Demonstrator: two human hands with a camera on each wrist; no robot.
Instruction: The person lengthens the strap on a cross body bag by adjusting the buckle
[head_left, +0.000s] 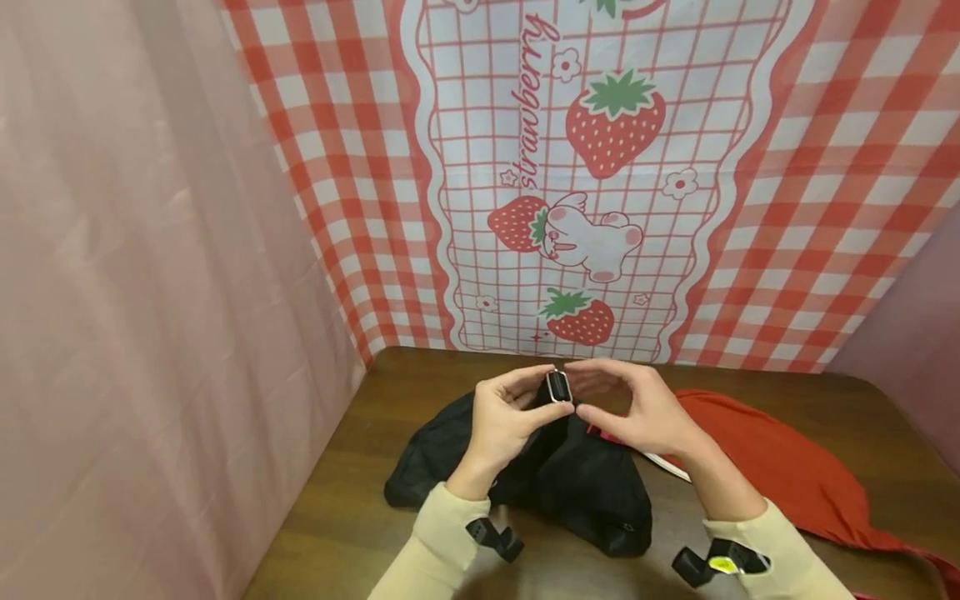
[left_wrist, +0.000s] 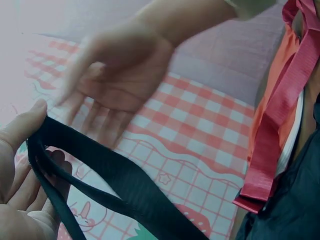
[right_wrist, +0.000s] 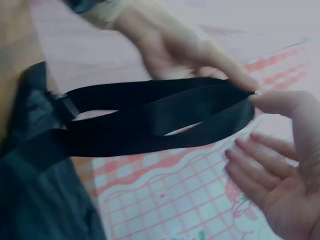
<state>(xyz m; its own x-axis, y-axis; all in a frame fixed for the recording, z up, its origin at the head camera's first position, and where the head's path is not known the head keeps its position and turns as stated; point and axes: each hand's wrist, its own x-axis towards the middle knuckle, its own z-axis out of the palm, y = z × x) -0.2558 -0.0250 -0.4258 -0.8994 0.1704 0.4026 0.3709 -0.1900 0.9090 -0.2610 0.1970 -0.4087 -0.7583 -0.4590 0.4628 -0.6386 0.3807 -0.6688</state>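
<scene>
My left hand (head_left: pixel 506 417) pinches the end of a black strap (left_wrist: pixel 135 185) between thumb and fingers, at a small metal-rimmed slider buckle (head_left: pixel 558 387). The strap is doubled into long loops that run down to a black fabric bag (head_left: pixel 585 492) on the table. My right hand (head_left: pixel 645 408) is just right of the buckle, thumb and fingers spread apart. In the right wrist view its thumb tip lies right at the strap's looped end, while the other fingers stay loose below.
A red-orange fabric bag (head_left: pixel 780 458) with white edging lies to the right on the brown wooden table (head_left: pixel 315 500). A red strap (left_wrist: pixel 280 125) hangs beside the black bag. Strawberry-print checked cloth (head_left: pixel 360 167) forms the back wall, and a pink curtain (head_left: pixel 150 292) the left side.
</scene>
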